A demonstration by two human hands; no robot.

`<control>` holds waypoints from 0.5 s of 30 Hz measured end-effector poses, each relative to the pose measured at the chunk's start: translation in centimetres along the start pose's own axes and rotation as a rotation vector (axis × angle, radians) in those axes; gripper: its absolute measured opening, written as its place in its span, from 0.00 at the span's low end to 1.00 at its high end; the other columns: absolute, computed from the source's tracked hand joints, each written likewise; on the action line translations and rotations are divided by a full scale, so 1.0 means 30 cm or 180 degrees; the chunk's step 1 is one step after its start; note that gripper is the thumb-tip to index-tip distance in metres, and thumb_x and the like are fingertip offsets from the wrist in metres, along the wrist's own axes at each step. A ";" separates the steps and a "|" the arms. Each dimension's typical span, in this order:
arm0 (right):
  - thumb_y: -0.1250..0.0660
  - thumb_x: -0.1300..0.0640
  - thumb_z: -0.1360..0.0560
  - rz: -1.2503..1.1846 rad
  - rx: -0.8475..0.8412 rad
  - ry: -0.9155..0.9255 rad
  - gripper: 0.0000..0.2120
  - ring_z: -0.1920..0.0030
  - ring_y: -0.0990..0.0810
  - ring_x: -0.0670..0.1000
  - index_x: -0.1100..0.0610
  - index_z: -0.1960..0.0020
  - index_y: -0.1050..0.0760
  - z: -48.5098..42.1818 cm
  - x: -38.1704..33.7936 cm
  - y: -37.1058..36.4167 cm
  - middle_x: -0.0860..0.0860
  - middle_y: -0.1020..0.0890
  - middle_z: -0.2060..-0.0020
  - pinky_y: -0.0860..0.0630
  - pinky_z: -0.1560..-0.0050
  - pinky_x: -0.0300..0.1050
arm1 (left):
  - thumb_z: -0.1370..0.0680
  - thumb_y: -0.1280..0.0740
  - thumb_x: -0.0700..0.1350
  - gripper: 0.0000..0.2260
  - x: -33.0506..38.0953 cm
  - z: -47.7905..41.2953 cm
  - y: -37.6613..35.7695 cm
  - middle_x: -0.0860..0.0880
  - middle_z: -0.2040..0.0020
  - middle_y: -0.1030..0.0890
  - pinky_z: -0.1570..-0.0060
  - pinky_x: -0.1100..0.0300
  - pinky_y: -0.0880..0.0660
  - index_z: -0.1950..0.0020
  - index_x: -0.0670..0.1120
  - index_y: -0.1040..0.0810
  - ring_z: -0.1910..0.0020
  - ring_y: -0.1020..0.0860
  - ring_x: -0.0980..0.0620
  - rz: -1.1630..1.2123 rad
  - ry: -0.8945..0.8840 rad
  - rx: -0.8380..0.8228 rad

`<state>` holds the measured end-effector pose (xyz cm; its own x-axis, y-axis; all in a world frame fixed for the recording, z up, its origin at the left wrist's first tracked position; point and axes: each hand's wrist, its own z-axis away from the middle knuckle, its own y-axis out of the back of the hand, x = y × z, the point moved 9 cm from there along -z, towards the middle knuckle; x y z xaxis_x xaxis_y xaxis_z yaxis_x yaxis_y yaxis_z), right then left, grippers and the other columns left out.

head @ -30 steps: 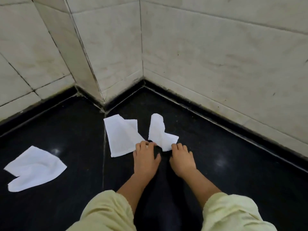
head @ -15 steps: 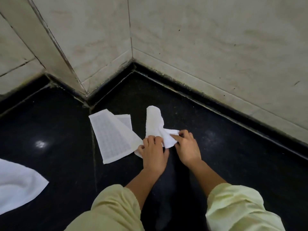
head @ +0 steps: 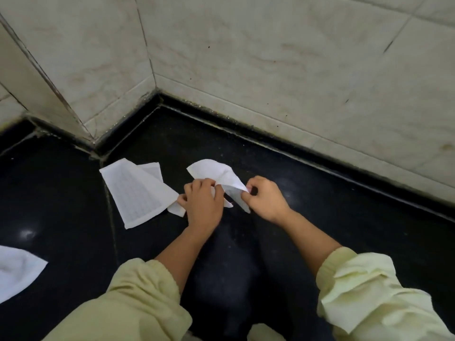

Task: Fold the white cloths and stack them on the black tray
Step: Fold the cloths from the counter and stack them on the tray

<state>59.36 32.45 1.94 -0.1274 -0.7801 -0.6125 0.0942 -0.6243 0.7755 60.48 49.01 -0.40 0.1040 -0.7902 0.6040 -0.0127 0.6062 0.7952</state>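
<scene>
Fingers (head: 208,185) of the left hand (head: 203,205) are curled, pinching the near left edge of a crumpled white cloth (head: 216,172). The right hand (head: 267,200) pinches the cloth's right edge between thumb and forefinger, with the other fingers tucked in. The cloth bridges the gap between the two hands and is partly lifted. Its long axis runs from a rounded peak, away and to the left, down to a loose point hanging near the right thumb. Both hands are equally close, so the coming fold likely depends on drawing the edges apart and flattening the cloth before it is doubled. Just left of the left hand lies a second cloth (head: 134,193), flat and partly folded over. A third cloth (head: 17,269) lies well apart at the lower left edge, cut off by the frame. Everything rests on a glossy black stone surface (head: 332,217) in a corner of pale, stained tiled walls (head: 270,70). No separate black tray can be made out. Pale yellow sleeves (head: 364,291) are pushed up both forearms.
</scene>
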 end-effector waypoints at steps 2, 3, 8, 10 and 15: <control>0.33 0.57 0.29 -0.0226 0.0000 -0.0071 0.06 0.64 0.27 0.49 0.60 0.61 0.26 0.059 0.012 0.061 0.51 0.22 0.64 0.30 0.64 0.44 | 0.19 0.43 0.50 0.13 0.042 0.036 0.018 0.50 0.39 0.25 0.38 0.52 0.42 0.41 0.49 0.23 0.37 0.33 0.49 0.0091 -0.0097 -0.0002; 0.34 0.58 0.29 -0.0336 0.0003 -0.0101 0.06 0.65 0.28 0.48 0.61 0.61 0.26 0.085 0.023 0.092 0.51 0.22 0.65 0.31 0.66 0.43 | 0.19 0.43 0.50 0.12 0.064 0.054 0.025 0.50 0.40 0.24 0.38 0.52 0.42 0.41 0.49 0.23 0.37 0.33 0.49 0.0112 -0.0168 -0.0027; 0.34 0.62 0.29 -0.0915 0.0150 -0.0223 0.08 0.69 0.30 0.43 0.56 0.66 0.28 0.207 0.125 0.252 0.44 0.26 0.72 0.33 0.66 0.37 | 0.19 0.41 0.51 0.11 0.175 0.138 0.033 0.53 0.48 0.20 0.40 0.54 0.39 0.45 0.50 0.21 0.44 0.26 0.51 0.0006 -0.0821 -0.0306; 0.33 0.63 0.28 -0.1105 0.0220 -0.0287 0.11 0.72 0.32 0.40 0.55 0.68 0.28 0.252 0.173 0.314 0.43 0.27 0.74 0.35 0.68 0.33 | 0.20 0.38 0.53 0.10 0.206 0.161 0.033 0.55 0.55 0.19 0.43 0.55 0.31 0.50 0.50 0.20 0.52 0.22 0.54 0.0204 -0.0956 -0.0460; 0.31 0.65 0.29 -0.1318 0.0364 -0.0383 0.13 0.74 0.30 0.37 0.55 0.69 0.26 0.335 0.293 0.448 0.42 0.25 0.76 0.34 0.68 0.32 | 0.23 0.32 0.51 0.07 0.301 0.206 0.033 0.56 0.64 0.21 0.63 0.63 0.32 0.55 0.48 0.17 0.62 0.23 0.57 0.0675 -0.1066 -0.0711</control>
<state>49.57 17.62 8.50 -0.2461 -0.4507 -0.8581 -0.0979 -0.8692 0.4846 55.27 41.93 6.18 -0.2056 -0.6098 0.7654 0.2197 0.7334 0.6433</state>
